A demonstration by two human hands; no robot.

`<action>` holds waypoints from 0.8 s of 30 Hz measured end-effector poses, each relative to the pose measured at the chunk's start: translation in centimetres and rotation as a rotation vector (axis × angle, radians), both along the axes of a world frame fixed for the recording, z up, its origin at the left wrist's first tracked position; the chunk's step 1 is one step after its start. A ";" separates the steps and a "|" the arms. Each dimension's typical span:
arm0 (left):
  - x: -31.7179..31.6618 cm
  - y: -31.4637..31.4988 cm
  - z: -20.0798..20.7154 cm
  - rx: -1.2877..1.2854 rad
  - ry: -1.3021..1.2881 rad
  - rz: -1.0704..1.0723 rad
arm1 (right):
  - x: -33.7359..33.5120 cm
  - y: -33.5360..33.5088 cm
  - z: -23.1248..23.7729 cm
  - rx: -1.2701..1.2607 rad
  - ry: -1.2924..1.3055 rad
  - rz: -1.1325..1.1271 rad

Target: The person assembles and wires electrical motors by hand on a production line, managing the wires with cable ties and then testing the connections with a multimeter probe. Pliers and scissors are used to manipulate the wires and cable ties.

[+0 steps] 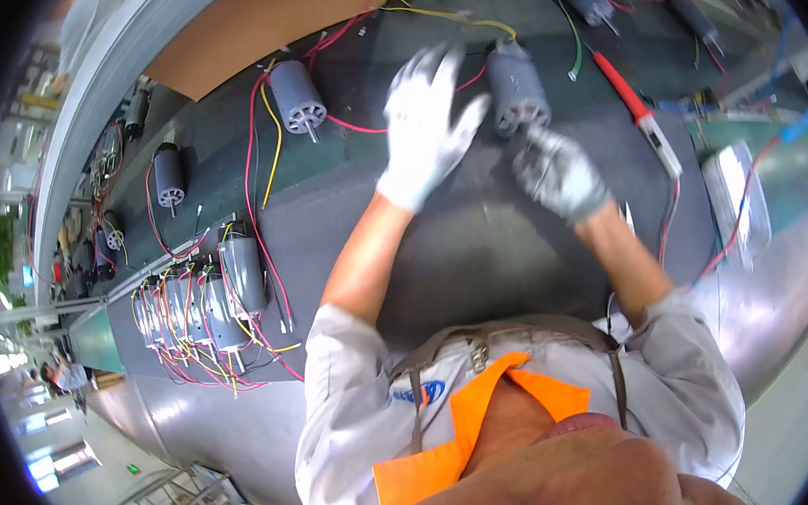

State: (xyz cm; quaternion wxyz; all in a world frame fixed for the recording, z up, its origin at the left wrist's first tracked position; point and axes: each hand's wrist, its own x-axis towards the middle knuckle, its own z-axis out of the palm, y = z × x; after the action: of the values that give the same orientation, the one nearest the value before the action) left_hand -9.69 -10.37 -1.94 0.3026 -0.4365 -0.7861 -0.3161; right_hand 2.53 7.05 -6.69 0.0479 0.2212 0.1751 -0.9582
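Note:
A grey cylindrical electric motor [517, 79] lies on the dark mat in front of me, with yellow and red wires at its far end. My right hand [564, 175], in a stained white glove, has its fingers curled and pinched at the motor's near end; the shaft there is hidden by the fingers. Just left of this motor, my left hand [425, 126] is raised in a white glove, fingers stretched and thumb spread, holding nothing. A red wire runs behind the left hand. Farther left lies a second grey motor [298, 97], its shaft toward me.
Several motors with tangled wires stand grouped [193, 307] at the near left, and a smaller motor [169, 175] lies beyond them. To the right are a red-and-white pen-shaped tool [638, 114] with a cable and a clear plastic box [742, 203]. Cardboard [251, 27] lies at the far left.

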 end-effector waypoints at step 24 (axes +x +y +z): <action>14.0 -6.5 0.9 -0.791 -0.332 0.286 | 23.6 36.3 2.0 2.412 -0.783 0.048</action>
State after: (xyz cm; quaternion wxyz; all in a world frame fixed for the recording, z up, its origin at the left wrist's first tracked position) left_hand 4.30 -16.85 -1.02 0.0232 -0.3489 -0.9368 -0.0121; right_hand 26.09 43.37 -4.71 -0.1178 0.3886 0.9119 -0.0603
